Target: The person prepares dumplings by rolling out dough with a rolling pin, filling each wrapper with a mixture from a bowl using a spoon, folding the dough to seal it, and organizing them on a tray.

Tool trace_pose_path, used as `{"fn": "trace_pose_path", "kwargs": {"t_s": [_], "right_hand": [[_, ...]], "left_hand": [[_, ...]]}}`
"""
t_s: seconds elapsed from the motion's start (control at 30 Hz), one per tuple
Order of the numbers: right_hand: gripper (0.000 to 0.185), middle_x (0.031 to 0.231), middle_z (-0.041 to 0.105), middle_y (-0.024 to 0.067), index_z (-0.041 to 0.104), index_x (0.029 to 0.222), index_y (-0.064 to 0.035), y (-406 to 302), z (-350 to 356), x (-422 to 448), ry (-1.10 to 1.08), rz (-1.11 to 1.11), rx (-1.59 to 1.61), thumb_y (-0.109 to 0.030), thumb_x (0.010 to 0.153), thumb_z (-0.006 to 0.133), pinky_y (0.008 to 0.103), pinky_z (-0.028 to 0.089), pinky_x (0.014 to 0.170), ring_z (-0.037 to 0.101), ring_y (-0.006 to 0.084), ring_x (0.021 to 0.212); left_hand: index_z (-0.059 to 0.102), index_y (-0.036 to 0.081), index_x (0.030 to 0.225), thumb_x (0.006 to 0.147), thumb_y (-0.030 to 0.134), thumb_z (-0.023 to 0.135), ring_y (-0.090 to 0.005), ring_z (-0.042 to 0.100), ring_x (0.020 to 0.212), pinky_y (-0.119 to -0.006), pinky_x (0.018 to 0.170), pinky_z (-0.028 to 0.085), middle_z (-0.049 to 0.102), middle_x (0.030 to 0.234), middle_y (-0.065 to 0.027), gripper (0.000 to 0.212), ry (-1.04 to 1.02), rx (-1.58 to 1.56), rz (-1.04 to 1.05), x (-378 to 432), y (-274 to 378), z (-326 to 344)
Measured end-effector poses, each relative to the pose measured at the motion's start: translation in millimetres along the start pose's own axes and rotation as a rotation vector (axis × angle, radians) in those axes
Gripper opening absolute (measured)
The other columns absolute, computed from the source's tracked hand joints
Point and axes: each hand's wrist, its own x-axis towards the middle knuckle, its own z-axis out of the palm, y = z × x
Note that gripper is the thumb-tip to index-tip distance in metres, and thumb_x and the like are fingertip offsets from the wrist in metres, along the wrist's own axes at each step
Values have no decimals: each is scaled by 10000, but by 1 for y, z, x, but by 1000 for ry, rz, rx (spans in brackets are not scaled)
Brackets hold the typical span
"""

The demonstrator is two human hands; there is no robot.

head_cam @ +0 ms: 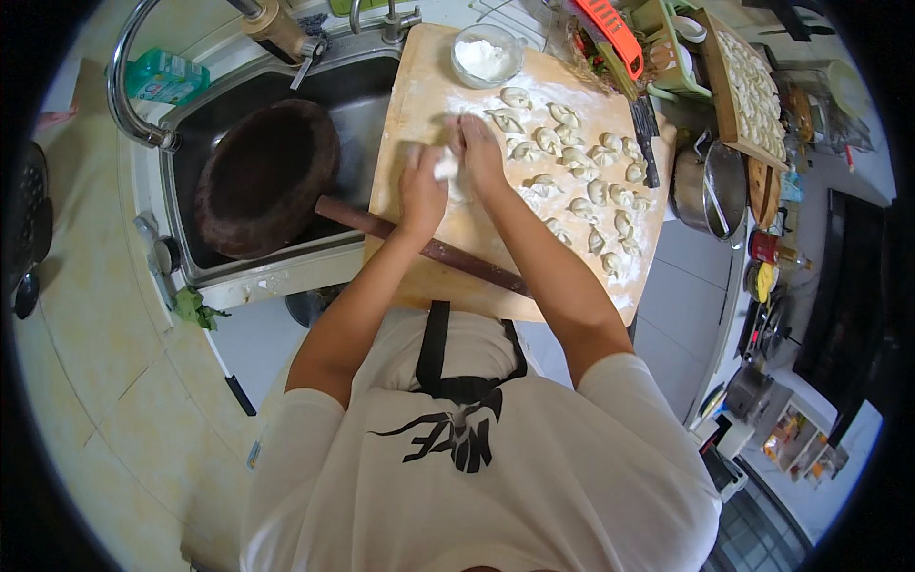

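Over a floured wooden board (418, 100), my left hand (423, 187) is curled beside a white lump of dough (447, 164), which seems to be in its grasp. Facing it, my right hand (477, 149) is raised close to the dough; its fingers are blurred, and whether it touches the lump cannot be told. A dark wooden rolling pin (457, 257) lies slantwise under my forearms. Many folded dumplings (574, 157) are spread on the board's right half. Behind my hands stands a glass bowl of white flour (485, 58).
A sink (364, 107) at the left holds a large dark round pan or lid (268, 179), below a curved faucet (118, 79). Right of the board are a knife (645, 139), a metal pot (690, 189) and a wooden tray of dumplings (725, 132). A red-orange grater (611, 32) lies behind.
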Motion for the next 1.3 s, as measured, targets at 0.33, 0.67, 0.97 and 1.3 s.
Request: {"fn": "trace_pose_path", "kwargs": {"t_s": [0.33, 0.67, 0.97, 1.3], "right_hand": [[103, 734, 612, 127, 610, 912, -95, 11, 9, 7, 300, -643, -1296, -166, 898, 535, 417, 453, 658, 582, 296, 694], [212, 815, 656, 126, 609, 941, -87, 0, 4, -51, 216, -292, -755, -223, 961, 447, 410, 471, 673, 617, 310, 750], [158, 720, 596, 140, 582, 850, -67, 10, 8, 21, 483, -664, -1201, -171, 933, 498, 428, 460, 672, 571, 312, 712], [261, 821, 630, 171, 619, 953, -59, 8, -7, -2, 406, -453, -809, -255, 968, 447, 457, 436, 775, 574, 361, 856]], "left_hand": [[413, 53, 1320, 751, -22, 589, -431, 511, 1093, -445, 969, 400, 541, 1148, -234, 601, 117, 75, -150, -17, 34, -8], [556, 63, 990, 747, -70, 541, -397, 564, 858, -464, 701, 465, 504, 990, -161, 278, -98, 233, 304, -23, 16, -8], [590, 51, 1069, 845, 109, 554, -374, 598, 927, -447, 786, 475, 620, 993, -190, 234, -55, 19, -77, 37, -2, -14], [586, 39, 1100, 901, 262, 587, -227, 612, 863, -330, 711, 510, 630, 1002, -84, 299, -393, -149, -676, 19, 33, -21]]}}
